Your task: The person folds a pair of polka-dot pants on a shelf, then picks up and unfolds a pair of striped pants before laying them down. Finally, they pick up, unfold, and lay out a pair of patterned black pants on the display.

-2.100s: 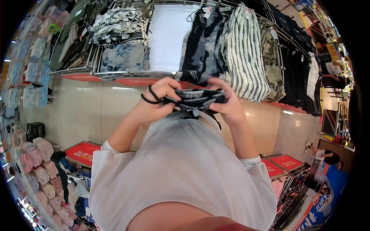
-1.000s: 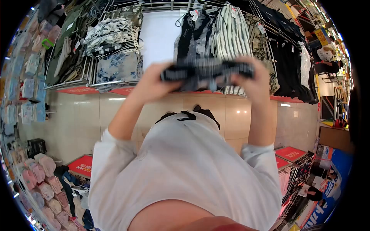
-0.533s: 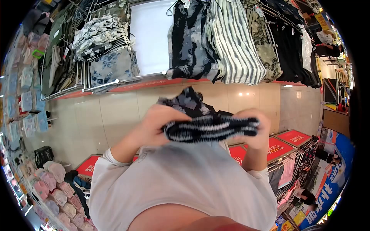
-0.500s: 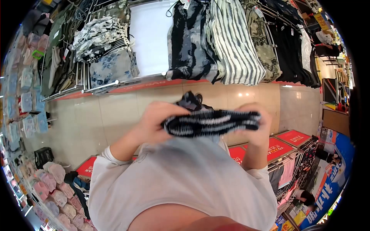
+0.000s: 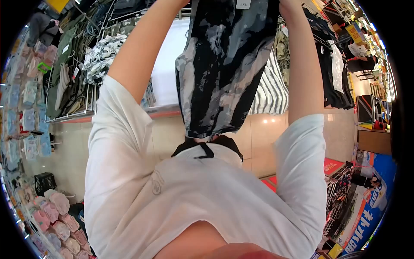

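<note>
A pair of black and grey patterned trousers (image 5: 222, 73) hangs spread out in front of me, held up by its top end. My left hand (image 5: 174, 3) is at its upper left corner, and my right hand (image 5: 291, 7) at its upper right. Both hands are partly cut off by the top edge, but the cloth hangs stretched between them, so they are closed on it. A white size tag (image 5: 243, 4) marked 2XL shows near the top. The lower end of the trousers hangs just above my waist.
Behind the trousers stands a display with a white board (image 5: 166, 64), striped trousers (image 5: 271, 88) and folded patterned garments (image 5: 105, 54). Dark trousers (image 5: 330, 73) hang to the right. Packaged goods (image 5: 30, 99) line the left side. Red signs (image 5: 333, 165) top a low rack behind me.
Both hands have risen and moved forward from in front of my chest. The bunched garment, earlier seen at its waistband, is now lifted and hangs open lengthwise.
</note>
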Motion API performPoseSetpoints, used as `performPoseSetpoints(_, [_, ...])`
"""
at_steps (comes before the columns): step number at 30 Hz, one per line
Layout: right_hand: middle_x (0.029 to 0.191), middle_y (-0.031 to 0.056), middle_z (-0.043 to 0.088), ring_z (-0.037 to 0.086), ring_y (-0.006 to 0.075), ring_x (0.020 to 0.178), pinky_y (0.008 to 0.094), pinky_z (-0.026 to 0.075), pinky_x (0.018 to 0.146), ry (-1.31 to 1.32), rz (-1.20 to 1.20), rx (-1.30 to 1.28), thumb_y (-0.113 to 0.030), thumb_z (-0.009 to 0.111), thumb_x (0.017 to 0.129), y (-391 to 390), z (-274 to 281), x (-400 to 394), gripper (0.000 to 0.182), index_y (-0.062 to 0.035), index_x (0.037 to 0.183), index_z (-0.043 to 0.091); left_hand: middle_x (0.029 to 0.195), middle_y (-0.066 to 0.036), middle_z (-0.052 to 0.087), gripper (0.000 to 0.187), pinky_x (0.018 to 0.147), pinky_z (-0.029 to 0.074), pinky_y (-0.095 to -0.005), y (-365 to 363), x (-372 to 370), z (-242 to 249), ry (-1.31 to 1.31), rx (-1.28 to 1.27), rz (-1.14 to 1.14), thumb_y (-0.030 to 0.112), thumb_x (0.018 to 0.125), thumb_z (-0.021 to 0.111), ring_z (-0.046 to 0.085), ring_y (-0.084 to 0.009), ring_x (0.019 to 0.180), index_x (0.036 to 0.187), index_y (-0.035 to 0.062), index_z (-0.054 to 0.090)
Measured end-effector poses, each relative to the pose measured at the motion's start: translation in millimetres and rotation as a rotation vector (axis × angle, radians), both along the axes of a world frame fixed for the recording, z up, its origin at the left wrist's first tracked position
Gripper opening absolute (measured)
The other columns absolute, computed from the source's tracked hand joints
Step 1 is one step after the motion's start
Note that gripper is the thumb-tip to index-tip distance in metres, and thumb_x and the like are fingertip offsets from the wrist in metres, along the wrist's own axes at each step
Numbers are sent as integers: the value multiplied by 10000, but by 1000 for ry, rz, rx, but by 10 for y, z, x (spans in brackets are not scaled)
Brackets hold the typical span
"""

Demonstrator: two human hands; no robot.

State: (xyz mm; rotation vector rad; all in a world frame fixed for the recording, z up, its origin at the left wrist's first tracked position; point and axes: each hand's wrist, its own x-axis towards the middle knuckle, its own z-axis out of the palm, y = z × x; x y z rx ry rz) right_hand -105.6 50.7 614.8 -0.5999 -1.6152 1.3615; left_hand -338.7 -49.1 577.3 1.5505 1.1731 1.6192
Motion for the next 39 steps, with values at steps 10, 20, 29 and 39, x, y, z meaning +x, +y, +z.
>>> performPoseSetpoints(10, [1087,-16,701,631,102,983,269,488,894,8,90,-108,-80,617,992,974,-1517,-108,209,-55,1192,670,964,-70,713,253,819,512,-319,987,-175,-1557,74,-178,162,89,878,718,646,-161,886,1106,-8,669])
performPoseSetpoints(20, [1064,86,721,644,146,935,315,498,850,-140,-38,-257,-188,704,937,3063,-3056,-958,334,17,1195,659,1081,-138,717,452,856,534,-341,2997,-832,-3016,36,-289,373,137,853,762,678,-213,960,1253,-14,616])
performPoseSetpoints(29, [1099,78,708,633,168,965,311,483,867,-327,-73,-457,-168,649,978,3355,-5693,-1251,283,4,1203,635,1102,-163,684,379,943,473,-355,3160,-868,-5470,221,-646,486,125,886,723,641,-269,1049,1208,-18,584])
performPoseSetpoints(39, [1082,180,716,676,338,1027,404,518,892,-775,-305,141,-177,711,913,4282,-5650,-1782,322,1,1173,644,1026,-326,651,294,834,514,-503,4000,-1102,-5503,309,-358,725,189,913,677,609,-508,1002,1086,-40,610])
